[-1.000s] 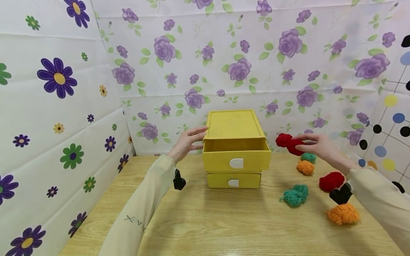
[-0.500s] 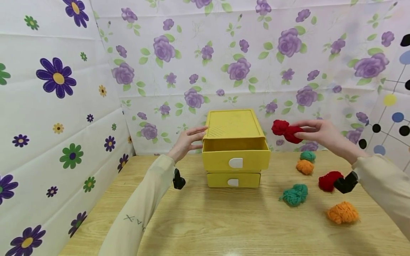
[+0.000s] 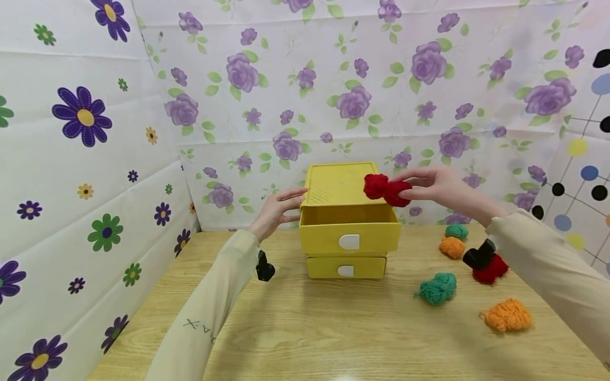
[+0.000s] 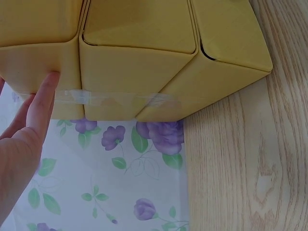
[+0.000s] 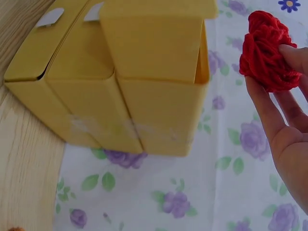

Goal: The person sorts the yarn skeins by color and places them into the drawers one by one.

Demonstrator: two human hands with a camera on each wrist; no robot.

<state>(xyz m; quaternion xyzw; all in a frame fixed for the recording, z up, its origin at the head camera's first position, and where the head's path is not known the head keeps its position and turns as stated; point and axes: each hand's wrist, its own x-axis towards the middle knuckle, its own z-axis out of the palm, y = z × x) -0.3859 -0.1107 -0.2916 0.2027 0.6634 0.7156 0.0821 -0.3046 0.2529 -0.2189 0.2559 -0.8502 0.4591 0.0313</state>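
A yellow drawer cabinet (image 3: 346,267) stands on the table with its top drawer (image 3: 329,241) pulled out; the drawer's visible inside is bare yellow. My left hand (image 3: 278,213) rests its fingers against the cabinet's left side. In the left wrist view, fingertips (image 4: 52,79) touch the yellow side wall. My right hand (image 3: 440,189) pinches a red yarn skein (image 3: 393,193), narrow at its middle, between thumb and fingers. It hangs above the right part of the cabinet, over the drawer's back. In the right wrist view the red yarn skein (image 5: 269,53) is apart from the cabinet.
On the table's right lie a teal skein (image 3: 437,289), an orange skein (image 3: 508,316) and a red skein (image 3: 491,270) partly behind the wrist camera. Farther back are a small orange skein (image 3: 451,247) and a teal one (image 3: 456,231). Flowered cloth (image 3: 267,116) hangs behind.
My right hand has risen and moved left with the red yarn skein, from beside the cabinet to above its right part. The left hand stays against the cabinet.
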